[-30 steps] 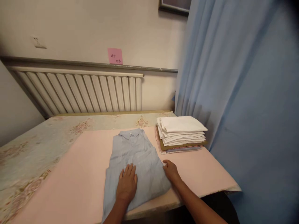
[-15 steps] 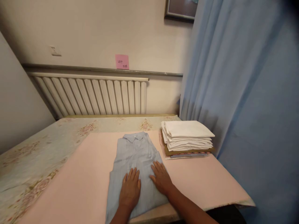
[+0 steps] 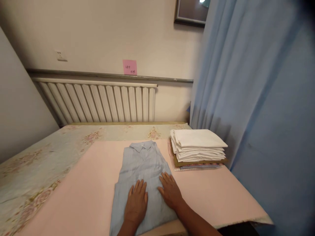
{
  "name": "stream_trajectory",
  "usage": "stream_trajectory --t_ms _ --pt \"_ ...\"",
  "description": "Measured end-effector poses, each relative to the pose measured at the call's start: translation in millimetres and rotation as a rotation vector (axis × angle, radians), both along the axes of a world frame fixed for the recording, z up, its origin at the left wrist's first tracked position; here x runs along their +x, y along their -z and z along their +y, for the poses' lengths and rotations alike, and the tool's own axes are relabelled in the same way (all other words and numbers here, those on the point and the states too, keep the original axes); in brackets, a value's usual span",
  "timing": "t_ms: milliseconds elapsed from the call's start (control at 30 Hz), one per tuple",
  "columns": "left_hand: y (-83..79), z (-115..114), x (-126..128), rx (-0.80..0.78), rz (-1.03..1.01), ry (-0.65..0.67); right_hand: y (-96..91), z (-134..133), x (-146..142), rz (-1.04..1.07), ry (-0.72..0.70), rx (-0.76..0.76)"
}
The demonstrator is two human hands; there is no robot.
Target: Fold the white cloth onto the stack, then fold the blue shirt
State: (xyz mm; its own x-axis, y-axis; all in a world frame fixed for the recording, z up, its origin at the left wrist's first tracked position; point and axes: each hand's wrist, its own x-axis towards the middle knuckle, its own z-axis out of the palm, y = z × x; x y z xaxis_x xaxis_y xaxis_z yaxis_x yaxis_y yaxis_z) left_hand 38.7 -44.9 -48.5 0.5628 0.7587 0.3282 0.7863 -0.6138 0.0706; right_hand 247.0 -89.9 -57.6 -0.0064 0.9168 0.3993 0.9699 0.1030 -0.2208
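A light blue collared shirt [image 3: 140, 160] lies folded lengthwise on a pink cloth [image 3: 91, 177], its collar pointing away from me. My left hand [image 3: 136, 203] rests flat on the lower middle of the shirt, fingers stretched forward. Near the shirt's right edge, my right hand [image 3: 169, 190] also lies flat on the fabric, its fingers a little spread and its thumb toward the left. Neither hand grips the cloth. Part of the shirt's lower end is hidden under my left hand and forearm.
To the right of the shirt stands a stack of folded white cloths [image 3: 198, 139] on top of coloured folded ones. A floral cover [image 3: 36, 164] lies under the pink cloth. Behind is a radiator [image 3: 105, 101]; a blue curtain [image 3: 236, 82] hangs at the right.
The view has tilted up slightly, so everything sits a little lower in the picture. Both hands stay flat on the shirt in nearly the same places.
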Motion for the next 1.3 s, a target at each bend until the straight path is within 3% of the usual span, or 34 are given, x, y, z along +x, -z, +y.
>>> stream_trajectory --t_ms 1300 --pt "1.6 -1.4 -0.6 0.004 -0.003 -0.008 3.3 -0.7 1.6 0.044 -0.010 0.027"
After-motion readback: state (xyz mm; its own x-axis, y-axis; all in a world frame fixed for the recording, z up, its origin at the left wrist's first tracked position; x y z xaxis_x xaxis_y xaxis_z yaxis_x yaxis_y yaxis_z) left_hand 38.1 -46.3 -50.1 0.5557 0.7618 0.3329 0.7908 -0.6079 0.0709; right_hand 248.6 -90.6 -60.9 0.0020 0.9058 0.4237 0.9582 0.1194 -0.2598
